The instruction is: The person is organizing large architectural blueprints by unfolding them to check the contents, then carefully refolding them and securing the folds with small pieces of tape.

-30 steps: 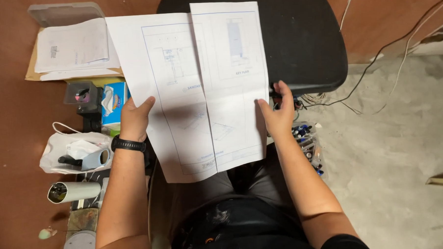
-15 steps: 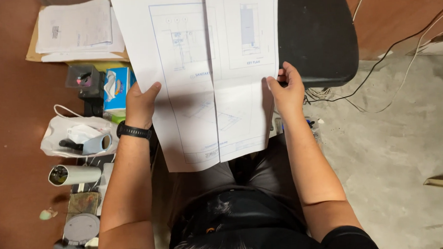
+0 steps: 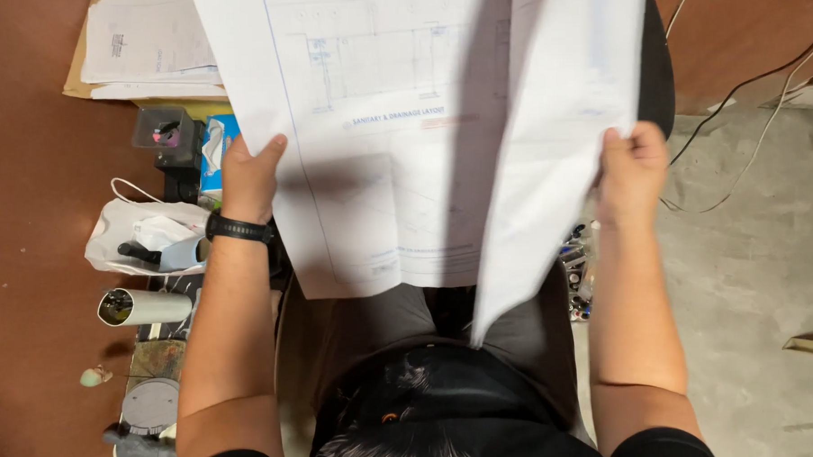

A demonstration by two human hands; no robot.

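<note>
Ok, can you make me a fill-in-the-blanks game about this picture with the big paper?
1. The left hand and the right hand hold a big drawing sheet by its two ____.
2. The black watch sits on the ____ wrist.
3. The white tube on the brown table lies on its ____.
4. The black chair stands ____ the sheet.

Missing words: edges; left; side; behind
</note>
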